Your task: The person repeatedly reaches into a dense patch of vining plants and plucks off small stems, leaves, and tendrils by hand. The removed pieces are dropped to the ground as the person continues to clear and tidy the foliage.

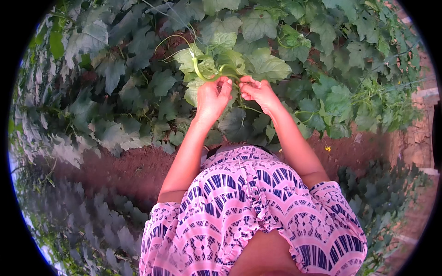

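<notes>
A climbing vine with broad lobed leaves fills the space before me. My left hand [213, 96] pinches a pale green vine stem [198, 71], which curves up and away from the fingers. Close on its right, my right hand [259, 91] has thumb and fingertips together at the same shoot; exactly what they grip is too small to make out. Light green young leaves [267, 66] spread just beyond both hands. Thin curling tendrils [171, 38] reach out from the upper end of the stem, near a thin string [193, 31].
Reddish bare soil [138, 169] runs between two rows of plants. Thin strings [390, 89] cross the foliage at right. Small yellow flowers [327, 148] lie on the soil. A lower row of leaves [96, 224] stands at left, and a brick-like edge [411, 145] borders the right.
</notes>
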The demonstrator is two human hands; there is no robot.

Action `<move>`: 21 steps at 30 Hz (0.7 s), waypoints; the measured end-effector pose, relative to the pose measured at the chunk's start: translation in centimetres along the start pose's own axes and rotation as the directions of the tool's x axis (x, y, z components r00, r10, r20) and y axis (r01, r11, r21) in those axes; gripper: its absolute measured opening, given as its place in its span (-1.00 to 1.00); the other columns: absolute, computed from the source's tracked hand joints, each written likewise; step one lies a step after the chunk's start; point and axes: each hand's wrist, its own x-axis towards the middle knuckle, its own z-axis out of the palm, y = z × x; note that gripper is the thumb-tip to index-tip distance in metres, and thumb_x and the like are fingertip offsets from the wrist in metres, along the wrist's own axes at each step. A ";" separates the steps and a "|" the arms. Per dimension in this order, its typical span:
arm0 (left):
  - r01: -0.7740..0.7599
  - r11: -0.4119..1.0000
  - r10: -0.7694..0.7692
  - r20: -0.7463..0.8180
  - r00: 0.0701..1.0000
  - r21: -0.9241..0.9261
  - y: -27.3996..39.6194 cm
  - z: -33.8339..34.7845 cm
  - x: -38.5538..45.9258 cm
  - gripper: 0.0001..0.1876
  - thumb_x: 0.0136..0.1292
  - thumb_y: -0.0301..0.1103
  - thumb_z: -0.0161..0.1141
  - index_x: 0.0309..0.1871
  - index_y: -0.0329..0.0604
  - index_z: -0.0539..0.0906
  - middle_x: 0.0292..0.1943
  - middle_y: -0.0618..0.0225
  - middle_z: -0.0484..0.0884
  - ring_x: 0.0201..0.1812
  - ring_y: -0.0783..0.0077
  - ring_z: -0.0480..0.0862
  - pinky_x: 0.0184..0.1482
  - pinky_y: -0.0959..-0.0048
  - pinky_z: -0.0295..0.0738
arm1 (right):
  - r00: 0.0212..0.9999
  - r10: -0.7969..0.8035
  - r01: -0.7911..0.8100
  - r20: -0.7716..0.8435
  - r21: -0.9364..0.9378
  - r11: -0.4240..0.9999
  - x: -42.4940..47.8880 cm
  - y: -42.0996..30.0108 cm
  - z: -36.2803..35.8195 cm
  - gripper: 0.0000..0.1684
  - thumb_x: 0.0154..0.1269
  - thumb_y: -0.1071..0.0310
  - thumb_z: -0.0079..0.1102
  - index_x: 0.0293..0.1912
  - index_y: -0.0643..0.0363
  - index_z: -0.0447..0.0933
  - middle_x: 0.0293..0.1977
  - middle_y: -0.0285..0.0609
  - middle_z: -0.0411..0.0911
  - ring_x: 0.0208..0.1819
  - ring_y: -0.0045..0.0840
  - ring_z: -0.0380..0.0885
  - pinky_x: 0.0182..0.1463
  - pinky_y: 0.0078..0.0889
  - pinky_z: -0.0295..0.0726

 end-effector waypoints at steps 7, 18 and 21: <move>0.293 0.626 -0.138 0.268 0.954 -0.723 -3.3 -1.7 -0.7 -0.67 0.31 -0.21 0.00 -0.02 -0.28 0.49 -0.44 0.44 0.50 -0.50 0.61 0.44 -0.45 0.67 0.30 | 0.969 -0.241 0.213 -0.061 -0.295 0.932 0.2 3.8 0.0 -0.81 -0.04 0.39 0.18 -0.34 0.23 0.55 -0.55 -0.29 0.54 -0.51 -0.58 0.51 -0.41 -0.45 0.46; 0.393 0.784 -0.184 0.424 0.887 -0.481 -2.2 -3.4 -1.0 -0.74 0.06 -0.36 0.35 -0.18 -0.15 0.58 -0.29 0.48 0.59 -0.32 0.60 0.50 -0.27 0.62 0.35 | 0.928 -0.355 0.231 -0.114 -0.571 0.788 0.7 7.5 -1.0 -0.74 -0.10 0.30 0.11 -0.37 0.25 0.55 -0.60 -0.07 0.53 -0.59 -0.30 0.50 -0.41 -0.29 0.47; 0.374 0.763 -0.185 0.377 0.908 -0.527 -2.5 -3.0 -1.2 -0.84 0.10 -0.41 0.31 -0.27 -0.17 0.58 -0.30 0.47 0.59 -0.32 0.57 0.53 -0.27 0.60 0.39 | 0.968 -0.223 0.177 -0.119 -0.312 0.934 0.4 7.6 -1.1 -0.73 -0.06 0.31 0.14 -0.35 0.30 0.57 -0.63 -0.16 0.52 -0.63 -0.53 0.44 -0.44 -0.42 0.44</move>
